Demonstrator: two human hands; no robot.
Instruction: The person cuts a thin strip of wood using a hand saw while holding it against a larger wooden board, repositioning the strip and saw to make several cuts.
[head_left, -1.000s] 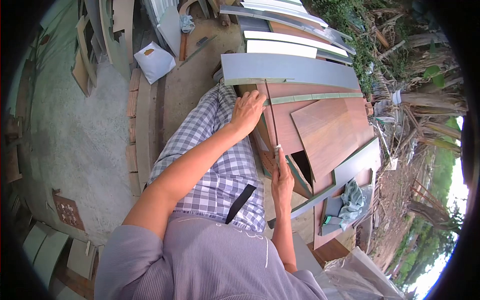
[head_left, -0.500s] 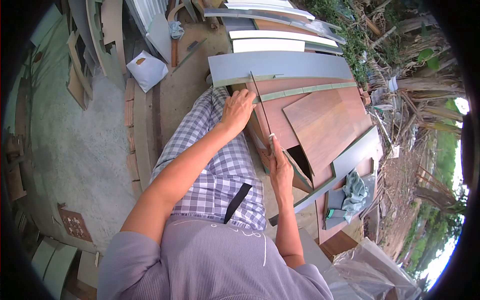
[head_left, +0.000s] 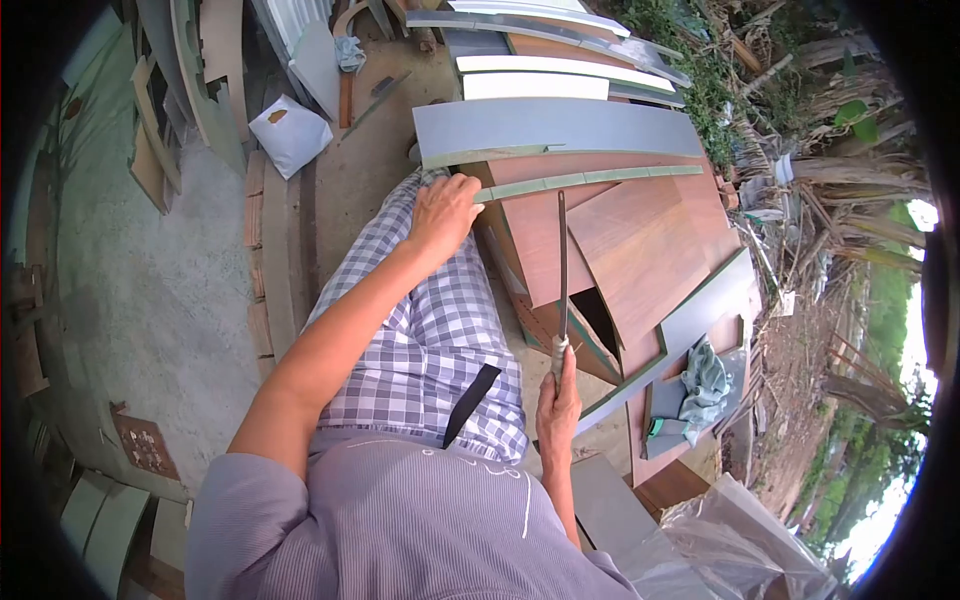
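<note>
My left hand is closed on the near end of a long, thin green strip, which is marked off in segments and lies across reddish-brown boards. In my right hand is the light-coloured handle of a long, narrow blade. The blade points away from me, its tip just below the strip and apart from it. A loose brown wooden panel lies on the boards to the right of the blade. Just beyond the strip is a wide grey panel.
White strips lie past the grey panel. On the right, a blue-green cloth rests by an angled grey frame. A white bag sits on the floor at left, and clear plastic sheeting is at lower right.
The blade has come away from the strip, moving right and toward me with my right hand. My left hand and the strip have shifted left.
</note>
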